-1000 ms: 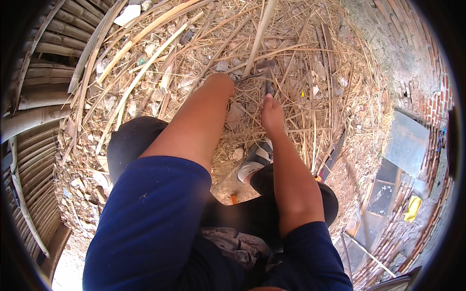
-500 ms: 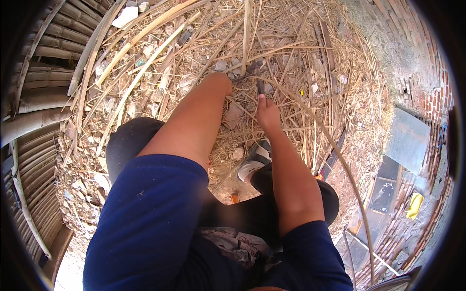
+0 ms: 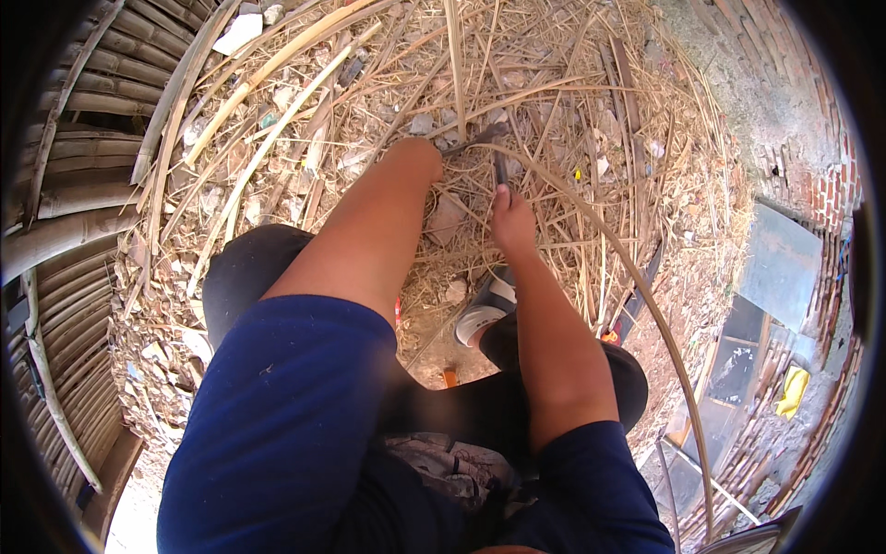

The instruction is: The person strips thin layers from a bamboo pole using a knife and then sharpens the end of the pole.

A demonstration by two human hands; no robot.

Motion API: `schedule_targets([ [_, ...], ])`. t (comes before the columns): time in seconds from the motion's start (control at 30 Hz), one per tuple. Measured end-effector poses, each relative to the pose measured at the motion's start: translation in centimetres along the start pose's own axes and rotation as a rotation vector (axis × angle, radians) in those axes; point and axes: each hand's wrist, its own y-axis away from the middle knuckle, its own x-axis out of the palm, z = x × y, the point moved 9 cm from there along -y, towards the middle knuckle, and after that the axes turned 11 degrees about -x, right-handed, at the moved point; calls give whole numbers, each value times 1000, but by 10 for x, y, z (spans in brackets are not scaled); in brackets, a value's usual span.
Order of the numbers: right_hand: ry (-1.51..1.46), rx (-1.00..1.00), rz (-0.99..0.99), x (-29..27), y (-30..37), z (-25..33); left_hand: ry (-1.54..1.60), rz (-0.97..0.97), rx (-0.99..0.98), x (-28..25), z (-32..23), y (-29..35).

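Note:
My right hand (image 3: 513,222) is closed round the dark handle of a hammer-like tool (image 3: 500,169). At its far end is a dark metal-looking head or blade; its exact shape is hard to make out against the litter. My left hand (image 3: 432,164) is bent down beside that dark end, its fingers hidden behind the wrist, so what it holds does not show. A long thin bamboo strip (image 3: 637,277) starts near the tool's dark end and arcs down to the lower right. Just beyond the hands, a pale split bamboo strip (image 3: 455,65) points away from me.
Dry straw, bamboo splints and stone chips (image 3: 305,138) cover the ground. A slatted bamboo structure (image 3: 83,194) stands at the left. To the right are a brick wall (image 3: 835,194), a grey sheet (image 3: 778,263) and a yellow cloth-like thing (image 3: 792,391). My shoe (image 3: 487,307) is below the hands.
My right hand and the tool's handle have shifted slightly toward me. The pale strip beyond the hands has swung a little to the left at its far end. My left hand stays nearly still.

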Motion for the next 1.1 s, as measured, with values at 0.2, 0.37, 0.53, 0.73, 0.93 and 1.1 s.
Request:
schedule_targets([
  [0.2,-311,48,-291,-33,-25,-17,-3,32,-19,-2,-1,-3],
  [0.37,-163,-15,-260,-27,-3,7,-52,15,13,-3,-3,-3],
  [0.53,-39,97,33,29,17,-12,-27,17,-8,3,-1,-7],
  [0.73,-238,25,-125,-14,-15,11,-164,9,88,1,-9,-1],
  [0.93,-139,-22,-165,-15,0,34,-132,31,76,4,-8,-5],
  [1.1,-97,65,109,54,21,-1,14,-19,5,2,-7,10],
])
